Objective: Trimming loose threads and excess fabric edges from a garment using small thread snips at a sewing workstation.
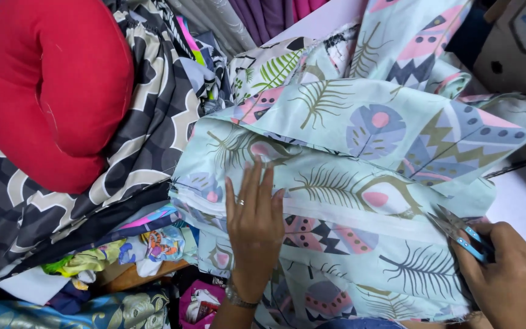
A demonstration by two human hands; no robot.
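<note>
Head view, looking down: a pale mint feather-print fabric (360, 183) lies heaped across the middle, next to a grey-and-white patterned cloth (153, 134) with a red ring cushion (50, 91) on top. The left hand (254, 225) lies flat, fingers spread, on the mint fabric. The right hand (512, 274) is curled round small blue-handled scissors (458, 231) at the fabric's right edge.
</note>
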